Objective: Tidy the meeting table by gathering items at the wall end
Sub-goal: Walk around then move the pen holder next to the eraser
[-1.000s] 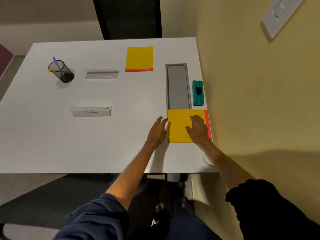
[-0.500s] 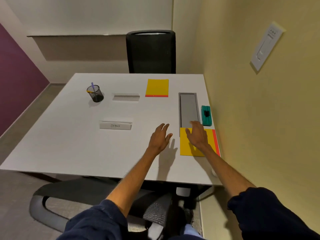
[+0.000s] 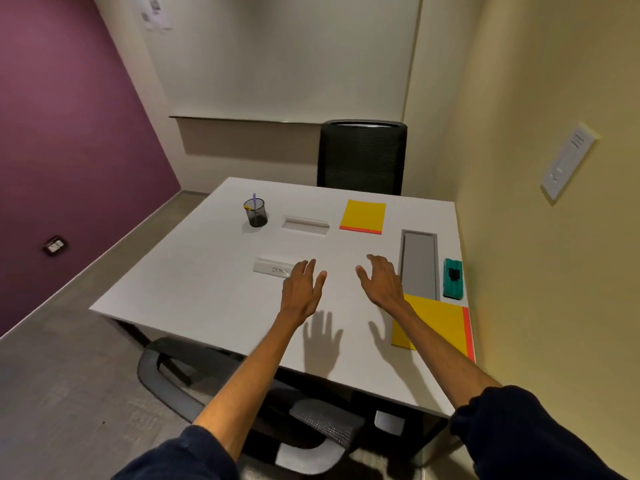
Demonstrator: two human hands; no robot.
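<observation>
I saw both hands over the white worktop (image 3: 207,289), palms down, and their shadows fell on the surface toward 6 o'clock. The left grip (image 3: 301,292) was open, with fingers spread, and it held nothing. Its fingertips covered the right end of a name card (image 3: 272,268); I could not tell if they touched it. The right grip (image 3: 381,285) was open too, fingers loose and apart, and it also held nothing.

At 3 o'clock the worktop met the yellow wall (image 3: 540,306). One yellow pad (image 3: 440,323) lay flat at this wall side, at about 4 o'clock, with its red edge toward the wall, and the right forearm crossed its corner. Just beyond it, a teal eraser (image 3: 453,278) lay beside a grey tray (image 3: 419,265) sunk in the surface.

A second yellow pad (image 3: 363,216) lay at 12 o'clock, well apart from the wall. A clear holder (image 3: 304,224) was at 11 o'clock, and a mesh cup (image 3: 256,213) with a pen stood at 10 o'clock. A black chair (image 3: 360,157) stood behind the far edge.
</observation>
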